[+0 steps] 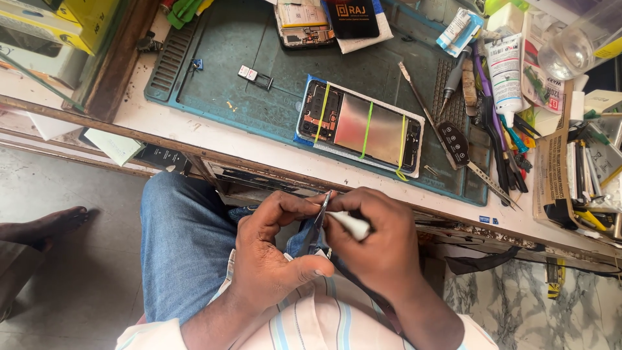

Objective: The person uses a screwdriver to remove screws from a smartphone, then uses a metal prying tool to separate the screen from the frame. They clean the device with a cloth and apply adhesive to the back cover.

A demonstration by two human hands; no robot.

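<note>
Thin dark flat phone panel [315,227] sits edge-up over the lap, below the bench [259,152] edge. Left hand [269,256] pinches it; right hand [376,243] fingers grip a small white plastic tool [350,225] against it. Looks light, stiff, fragile (hold the edges).

Bright, even daylight, coming mostly from 12–1 o'clock. Sharp focus throughout, no motion blur. Glare on the clear plastic cup [578,40] at 1 o'clock and the phone's metal plate [364,123]. Soft shadow under bench edge [194,152]. Slight wide-angle bending at the edges.
</note>
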